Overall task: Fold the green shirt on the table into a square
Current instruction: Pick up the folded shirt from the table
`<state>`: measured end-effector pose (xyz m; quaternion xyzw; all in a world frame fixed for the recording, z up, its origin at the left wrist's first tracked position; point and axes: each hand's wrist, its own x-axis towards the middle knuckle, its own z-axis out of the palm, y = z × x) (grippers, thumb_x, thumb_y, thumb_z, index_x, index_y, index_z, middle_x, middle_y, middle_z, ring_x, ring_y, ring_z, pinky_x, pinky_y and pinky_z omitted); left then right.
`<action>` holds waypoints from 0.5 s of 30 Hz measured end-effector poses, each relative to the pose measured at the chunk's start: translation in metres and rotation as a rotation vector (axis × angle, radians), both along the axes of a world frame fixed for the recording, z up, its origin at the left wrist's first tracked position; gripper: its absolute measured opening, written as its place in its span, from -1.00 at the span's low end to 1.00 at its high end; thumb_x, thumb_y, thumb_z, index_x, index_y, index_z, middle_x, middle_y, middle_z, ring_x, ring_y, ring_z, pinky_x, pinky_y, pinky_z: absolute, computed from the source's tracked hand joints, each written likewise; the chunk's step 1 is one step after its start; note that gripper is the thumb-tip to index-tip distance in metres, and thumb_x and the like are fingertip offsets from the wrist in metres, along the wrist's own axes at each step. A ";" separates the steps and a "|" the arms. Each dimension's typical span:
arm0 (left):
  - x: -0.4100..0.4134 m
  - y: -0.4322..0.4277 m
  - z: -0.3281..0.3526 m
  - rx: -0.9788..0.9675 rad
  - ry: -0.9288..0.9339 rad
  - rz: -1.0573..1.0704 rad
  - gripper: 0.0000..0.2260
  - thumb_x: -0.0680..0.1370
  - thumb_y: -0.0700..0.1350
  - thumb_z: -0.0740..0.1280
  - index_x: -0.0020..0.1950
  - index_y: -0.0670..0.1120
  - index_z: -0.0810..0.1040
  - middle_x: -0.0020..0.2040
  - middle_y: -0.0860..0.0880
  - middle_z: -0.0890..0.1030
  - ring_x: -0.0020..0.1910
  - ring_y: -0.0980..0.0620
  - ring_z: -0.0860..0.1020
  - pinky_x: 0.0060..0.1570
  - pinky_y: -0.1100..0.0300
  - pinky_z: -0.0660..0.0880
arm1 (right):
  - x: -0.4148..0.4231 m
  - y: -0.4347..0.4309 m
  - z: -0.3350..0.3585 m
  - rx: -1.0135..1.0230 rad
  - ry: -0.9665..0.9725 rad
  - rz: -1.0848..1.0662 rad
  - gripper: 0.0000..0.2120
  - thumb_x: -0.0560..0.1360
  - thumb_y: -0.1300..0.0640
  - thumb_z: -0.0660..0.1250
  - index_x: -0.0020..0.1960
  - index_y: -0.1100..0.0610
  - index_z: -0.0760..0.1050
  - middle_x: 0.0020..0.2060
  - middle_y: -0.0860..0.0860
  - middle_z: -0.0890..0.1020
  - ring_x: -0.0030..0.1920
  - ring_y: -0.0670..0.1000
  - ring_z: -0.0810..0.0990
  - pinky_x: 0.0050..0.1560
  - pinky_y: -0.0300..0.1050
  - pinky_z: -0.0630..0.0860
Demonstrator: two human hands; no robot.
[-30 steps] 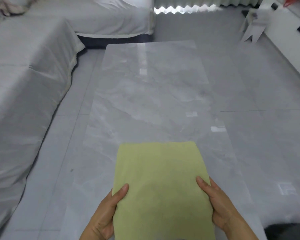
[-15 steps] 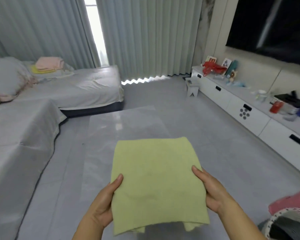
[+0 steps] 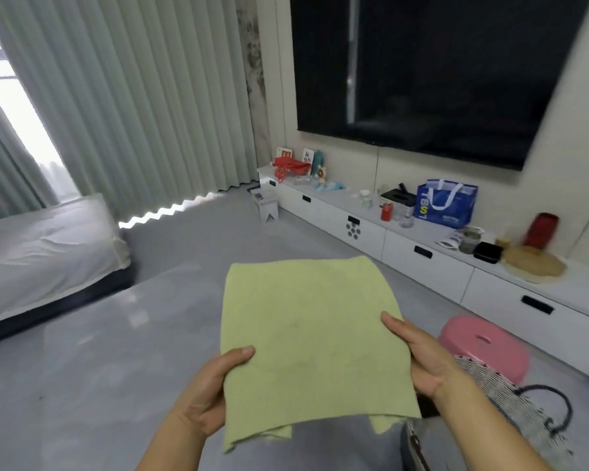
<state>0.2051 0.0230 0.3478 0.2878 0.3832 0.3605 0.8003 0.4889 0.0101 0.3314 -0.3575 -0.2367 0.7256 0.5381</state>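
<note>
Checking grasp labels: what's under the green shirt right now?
Folded layers hang out below the green shirt at its near edge. The left hand and right hand show thumbs on top; their fingers underneath are covered, as is whatever surface lies below it.

Pale yellow-green shirt, plain; grey marbled counter; pink stool; blue bag with white handles; grey-green pleated curtains.

The green shirt, gripped by both hands, fills the middle. Left of the left hand the grey table lies flat and wide, with room for a hand to slide. Its far edge is blurry, so where it ends is hard to tell. Near the right hand, a pink stool and a woven basket stand in the way.
</note>
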 end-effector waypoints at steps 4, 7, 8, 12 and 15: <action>0.074 0.028 -0.011 -0.012 0.001 -0.095 -0.41 -0.05 -0.18 0.66 -0.07 -0.31 0.66 -0.10 -0.29 0.67 -0.22 -0.22 0.66 -0.37 0.00 0.60 | 0.072 0.002 -0.018 -0.040 -0.024 -0.120 -0.02 -0.13 0.11 0.69 0.26 0.22 0.45 0.00 0.18 0.67 -0.08 0.12 0.68 -0.18 -0.01 0.63; 0.138 0.050 -0.028 -0.026 0.013 -0.148 -0.38 -0.12 -0.22 0.65 -0.08 -0.28 0.67 -0.07 -0.28 0.66 -0.19 -0.22 0.66 -0.35 0.01 0.60 | 0.133 0.005 -0.034 -0.090 -0.037 -0.168 0.02 -0.14 0.09 0.69 0.28 0.23 0.44 0.00 0.17 0.67 -0.09 0.11 0.68 -0.19 -0.01 0.63; 0.160 0.057 -0.035 -0.037 0.031 -0.158 -0.41 -0.03 -0.25 0.62 -0.02 -0.28 0.65 -0.07 -0.27 0.67 -0.19 -0.21 0.66 -0.34 0.02 0.60 | 0.154 0.007 -0.038 -0.103 -0.050 -0.186 0.02 -0.15 0.08 0.69 0.27 0.24 0.45 -0.02 0.16 0.68 -0.10 0.11 0.68 -0.21 -0.02 0.62; 0.255 0.083 -0.067 -0.128 0.070 -0.185 -0.60 0.30 -0.21 0.34 0.12 -0.25 0.52 -0.09 -0.22 0.68 -0.19 -0.16 0.67 -0.31 0.04 0.61 | 0.243 0.013 -0.058 -0.163 -0.092 -0.242 -0.03 -0.16 0.06 0.69 0.22 0.24 0.49 -0.03 0.16 0.68 -0.11 0.11 0.68 -0.25 -0.05 0.61; 0.322 0.092 -0.102 -0.191 0.079 -0.210 -0.61 0.30 -0.21 0.33 0.12 -0.25 0.52 -0.07 -0.23 0.67 -0.17 -0.17 0.66 -0.30 0.04 0.61 | 0.309 0.015 -0.086 -0.231 -0.130 -0.250 -0.22 0.00 0.06 0.65 0.18 0.18 0.52 -0.03 0.15 0.68 -0.11 0.11 0.68 -0.23 -0.03 0.62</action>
